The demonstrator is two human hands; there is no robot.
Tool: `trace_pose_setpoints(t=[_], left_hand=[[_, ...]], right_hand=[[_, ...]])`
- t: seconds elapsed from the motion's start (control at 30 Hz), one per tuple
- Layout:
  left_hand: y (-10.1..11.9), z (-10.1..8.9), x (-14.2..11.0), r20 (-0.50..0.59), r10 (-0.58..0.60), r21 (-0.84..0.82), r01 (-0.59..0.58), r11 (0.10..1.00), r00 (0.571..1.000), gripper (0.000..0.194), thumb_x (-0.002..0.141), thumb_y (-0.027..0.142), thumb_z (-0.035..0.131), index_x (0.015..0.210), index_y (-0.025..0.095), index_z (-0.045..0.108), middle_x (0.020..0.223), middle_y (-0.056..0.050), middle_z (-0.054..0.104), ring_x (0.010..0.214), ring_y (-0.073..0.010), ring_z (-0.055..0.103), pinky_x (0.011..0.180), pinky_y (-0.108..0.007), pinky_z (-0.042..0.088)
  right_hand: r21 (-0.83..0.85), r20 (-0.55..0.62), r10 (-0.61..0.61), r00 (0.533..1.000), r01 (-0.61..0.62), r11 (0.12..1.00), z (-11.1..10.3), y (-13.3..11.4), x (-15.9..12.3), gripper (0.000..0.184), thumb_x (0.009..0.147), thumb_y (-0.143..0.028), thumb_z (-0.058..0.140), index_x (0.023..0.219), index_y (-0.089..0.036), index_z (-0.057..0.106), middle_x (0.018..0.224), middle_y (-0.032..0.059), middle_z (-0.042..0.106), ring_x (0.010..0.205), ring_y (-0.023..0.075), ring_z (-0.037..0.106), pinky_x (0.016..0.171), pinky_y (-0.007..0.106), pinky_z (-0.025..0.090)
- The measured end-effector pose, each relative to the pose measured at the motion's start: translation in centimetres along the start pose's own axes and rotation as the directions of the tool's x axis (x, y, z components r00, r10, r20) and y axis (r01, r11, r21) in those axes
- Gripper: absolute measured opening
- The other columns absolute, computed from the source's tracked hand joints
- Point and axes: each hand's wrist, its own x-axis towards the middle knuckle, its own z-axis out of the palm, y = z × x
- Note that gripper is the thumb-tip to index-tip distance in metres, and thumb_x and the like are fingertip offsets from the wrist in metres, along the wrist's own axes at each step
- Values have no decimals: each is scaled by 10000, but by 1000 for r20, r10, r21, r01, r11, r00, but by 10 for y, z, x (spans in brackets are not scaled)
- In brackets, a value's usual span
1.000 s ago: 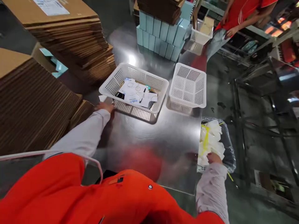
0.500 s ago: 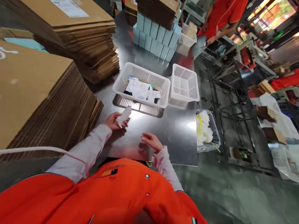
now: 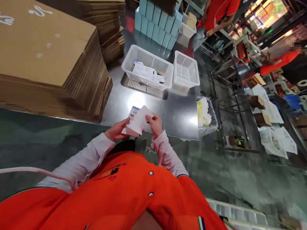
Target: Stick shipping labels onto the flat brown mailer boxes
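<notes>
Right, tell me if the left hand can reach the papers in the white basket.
Probably yes: the left hand holds a white carton, but only steel table top separates it from the basket.

card point(image 3: 141, 119): white | its label point(image 3: 133, 113): blue and black, seemingly barcoded | jacket point(image 3: 134, 195): orange | basket point(image 3: 193, 68): white lattice

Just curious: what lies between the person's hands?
A folded white card with barcode label, held by left hand and right hand; head view.
</notes>
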Motion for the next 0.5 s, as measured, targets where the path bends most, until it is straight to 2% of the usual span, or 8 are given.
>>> trace_pose_setpoints(t=[0.1,0.17,0.23,0.3,0.37,0.43,0.5], left_hand=[[-26,8,-17,-38,42,-20,-43,999,998,517,816,397,706,1246,124,613,1142,-148,720,1005,-311,713,903,-420,570],[-37,18,-29,-93,69,8,-68,998,993,515,765,366,739,1215,135,641,1144,-144,722,998,-316,714,893,-433,578],[-46,27,-41,-147,98,97,-85,992,984,519,711,351,771,1167,126,669,1127,-152,727,985,-328,714,866,-438,585],[-52,35,-51,-178,135,202,-98,974,975,547,642,309,815,1136,113,685,1114,-163,729,988,-337,709,845,-428,588],[-57,41,-60,-202,208,301,-142,943,957,626,565,286,858,1139,108,685,1127,-173,724,1005,-345,700,846,-435,585],[-62,43,-67,-239,316,381,-211,900,918,693,523,287,887,1155,109,669,1155,-178,713,1035,-339,689,892,-455,569],[-67,43,-72,-284,423,452,-269,850,860,723,519,296,901,1168,109,642,1167,-173,704,1074,-327,674,968,-469,534]], right_hand=[[-31,-113,-113,987,110,993,-16,6,-43,382,711,-506,723,899,-173,731,933,51,703,823,153,634,727,297,560],[-89,-122,-203,972,193,977,-23,5,-72,343,736,-497,712,852,-175,726,948,58,696,878,158,625,786,297,552],[-114,-113,-227,967,215,970,-25,3,-96,339,716,-476,744,859,-171,702,947,55,684,874,153,615,794,285,542],[-105,-96,-186,978,176,979,-23,0,-111,467,649,-453,805,999,-172,675,1037,63,668,887,151,610,774,267,539],[-70,-72,-115,991,110,992,-18,-1,-120,728,569,-429,857,1204,-182,601,1189,89,631,965,165,613,789,264,546],[-10,-34,-51,998,50,999,-11,2,-129,938,517,-402,885,1348,-205,497,1339,111,566,1090,194,603,857,286,555],[82,69,-13,998,7,997,-2,7,-140,998,505,-386,894,1384,-221,451,1426,116,516,1202,225,575,953,329,546]])
